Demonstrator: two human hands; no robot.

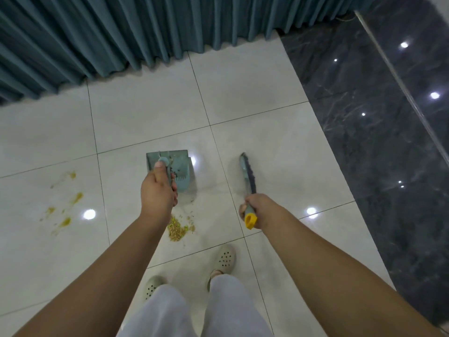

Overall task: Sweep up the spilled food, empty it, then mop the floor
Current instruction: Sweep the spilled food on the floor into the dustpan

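The left hand has its grip wrapped around the handle of a dustpan, with the thumb pressing on the top of the handle, and the pan stands on the white tiled floor with its toothed edge on the person's side. The right hand has its grip curled tight around the handle of a broom, whose yellow end cap sticks out below the fist while the dark bristles are to the right of the pan and apart from it. The spilled food, a small heap of yellowish grains, lies on the floor just below the left hand, between the pan and the person's shoes. To do this step well, I think the pan lip should lie flat against the tile right beside the heap, and the broom should come behind the grains and push them in short, low strokes so that they do not scatter. Yellow stains are well apart to the left, work for the mop later. There is open room on all sides; the curtain hangs at the far edge of the floor and dark marble begins at the right edge.
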